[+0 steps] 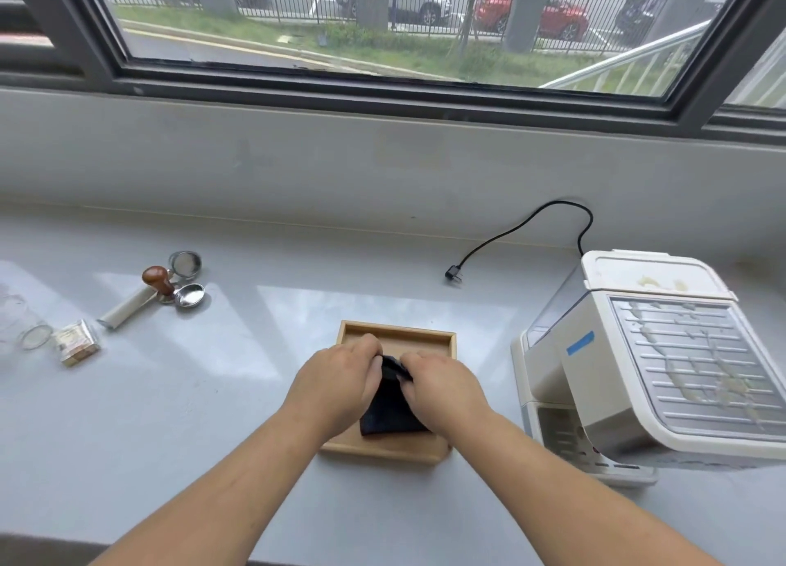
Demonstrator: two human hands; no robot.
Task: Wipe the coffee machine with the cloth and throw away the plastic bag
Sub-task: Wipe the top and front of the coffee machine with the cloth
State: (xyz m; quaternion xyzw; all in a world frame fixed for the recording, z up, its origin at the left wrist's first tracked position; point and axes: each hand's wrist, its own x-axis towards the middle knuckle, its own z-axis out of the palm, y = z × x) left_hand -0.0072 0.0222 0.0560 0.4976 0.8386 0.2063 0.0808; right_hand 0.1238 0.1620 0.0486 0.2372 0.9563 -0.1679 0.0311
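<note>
1. Picking up the cloth point(389, 412): we have the left hand point(336, 385) and the right hand point(442, 389) both pinching its upper edge, fingers curled round the dark fabric.
2. The cloth sits between and just under our hands, its lower part resting in the wooden tray point(397, 331) beneath them.
3. Step, as we judge it: fetching the cloth. Wiping is not yet begun, since the coffee machine point(663, 353), right of our right hand, shows pale smears on its ribbed top.
4. Next move calls for lifting the cloth clear of the tray, carrying it rightward and pressing it flat on that top.
5. What looks like the clear plastic bag point(15, 314) lies well left of our left hand, untouched; it is hard to make out.
</note>
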